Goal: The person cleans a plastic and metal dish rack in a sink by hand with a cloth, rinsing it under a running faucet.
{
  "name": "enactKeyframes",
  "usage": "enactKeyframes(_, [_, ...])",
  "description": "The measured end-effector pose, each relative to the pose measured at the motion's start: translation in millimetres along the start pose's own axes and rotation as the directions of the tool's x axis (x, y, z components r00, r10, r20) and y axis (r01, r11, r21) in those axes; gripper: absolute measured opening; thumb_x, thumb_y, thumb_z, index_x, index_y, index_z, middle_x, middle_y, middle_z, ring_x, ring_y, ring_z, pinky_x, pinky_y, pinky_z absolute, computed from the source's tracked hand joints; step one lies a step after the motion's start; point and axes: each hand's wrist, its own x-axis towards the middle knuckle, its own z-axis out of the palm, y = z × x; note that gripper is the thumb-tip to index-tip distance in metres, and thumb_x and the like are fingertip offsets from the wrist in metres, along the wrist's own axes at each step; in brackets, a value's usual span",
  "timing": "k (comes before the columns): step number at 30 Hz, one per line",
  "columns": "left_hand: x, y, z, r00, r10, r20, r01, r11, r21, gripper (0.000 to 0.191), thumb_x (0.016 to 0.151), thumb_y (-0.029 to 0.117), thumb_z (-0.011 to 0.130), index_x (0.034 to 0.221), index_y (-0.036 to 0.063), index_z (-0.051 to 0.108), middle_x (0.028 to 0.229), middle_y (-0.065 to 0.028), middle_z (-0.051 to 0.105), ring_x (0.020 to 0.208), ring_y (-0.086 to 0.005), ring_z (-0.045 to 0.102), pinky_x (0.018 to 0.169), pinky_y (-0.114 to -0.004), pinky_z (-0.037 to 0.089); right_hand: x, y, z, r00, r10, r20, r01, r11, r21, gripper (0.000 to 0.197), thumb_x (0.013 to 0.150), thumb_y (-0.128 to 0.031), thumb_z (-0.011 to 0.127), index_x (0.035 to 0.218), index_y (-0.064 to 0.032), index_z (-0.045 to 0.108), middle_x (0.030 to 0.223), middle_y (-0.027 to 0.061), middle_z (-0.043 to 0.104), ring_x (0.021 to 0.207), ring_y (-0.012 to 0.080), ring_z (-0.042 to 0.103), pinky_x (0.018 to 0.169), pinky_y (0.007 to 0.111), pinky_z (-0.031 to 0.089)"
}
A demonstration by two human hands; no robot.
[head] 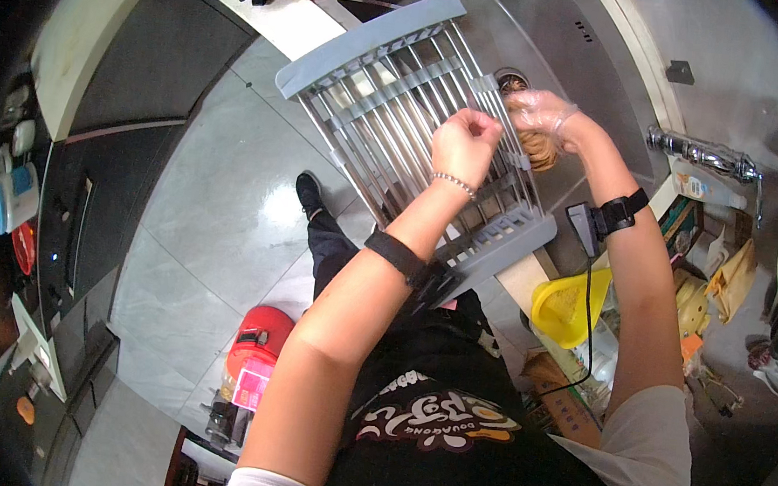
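A metal-barred dish rack (401, 114) with grey plastic ends is tilted over the sink's near edge, its lower end by the black apron (442, 417). My left hand (467, 145), bare and with a beaded bracelet at the wrist, has its fingers curled on the bars; the fingertips are partly hidden. On the rack's far right side my right hand (540, 120), in a clear plastic glove, is closed on a tan, coiled scouring pad (538, 150). The grey sink basin (554, 55) with its drain (512, 80) lies behind.
A chrome faucet (706, 155) stands right of the sink. Below it are a plastic bottle (707, 186), a yellow plastic container (569, 306) and a cardboard box (563, 400). A red-lidded container (262, 335) stands at lower left. A black cable hangs from the right wristband.
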Motion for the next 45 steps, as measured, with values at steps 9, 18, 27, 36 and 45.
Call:
enactKeyframes(9, [-3,31,-21,0.969,-0.235,-0.072,0.204,0.934,-0.292,0.011,0.072,0.005,0.059,0.073,-0.0019,0.051,0.059,-0.0057,0.053,0.048,-0.0140,0.054,0.042,-0.026,0.050,-4,8,-6,0.998,-0.053,-0.039,0.045,0.983,-0.177,0.025,0.071,-0.010,0.066,0.093,-0.0016,0.059,0.083,0.0014,0.059,0.078,0.0093,0.053,0.072,0.024,0.042])
enactKeyframes(18, [20,56,-33,0.987,0.130,-0.093,-0.047,0.792,0.609,0.025,0.072,0.030,0.063,0.078,0.0063,0.066,0.073,-0.0157,0.062,0.070,-0.0287,0.061,0.065,-0.035,0.048,18,11,-3,0.948,-0.233,-0.217,0.235,0.972,-0.016,0.024,0.072,-0.012,0.065,0.092,-0.0009,0.060,0.086,0.0031,0.059,0.079,0.0103,0.053,0.073,0.024,0.042])
enactKeyframes(27, [28,53,-27,1.000,-0.005,-0.011,0.012,0.585,0.811,0.024,0.074,0.035,0.056,0.080,0.0131,0.066,0.075,-0.0152,0.062,0.075,-0.0295,0.061,0.069,-0.037,0.048,31,29,4,0.921,-0.318,-0.225,0.338,0.939,0.057,0.027,0.076,-0.012,0.059,0.099,-0.0003,0.057,0.095,0.0040,0.058,0.086,0.0116,0.052,0.079,0.026,0.042])
enactKeyframes(36, [20,58,-30,0.991,0.022,0.132,-0.114,0.651,0.751,0.028,0.078,0.041,0.051,0.081,0.0169,0.065,0.076,-0.0121,0.062,0.074,-0.0300,0.060,0.064,-0.039,0.048,46,40,0,0.932,-0.038,-0.361,0.114,0.975,0.193,0.022,0.078,-0.023,0.063,0.089,-0.0048,0.061,0.079,0.0001,0.059,0.071,0.0097,0.052,0.063,0.025,0.041])
enactKeyframes(45, [25,54,-32,0.983,-0.158,0.098,-0.018,0.445,0.895,0.026,0.076,0.037,0.051,0.082,0.0175,0.066,0.079,-0.0115,0.063,0.075,-0.0281,0.061,0.065,-0.037,0.049,30,18,5,0.937,-0.224,-0.268,0.180,0.967,-0.180,0.019,0.078,-0.021,0.063,0.078,-0.0027,0.060,0.070,0.0012,0.055,0.062,0.0090,0.047,0.056,0.024,0.039])
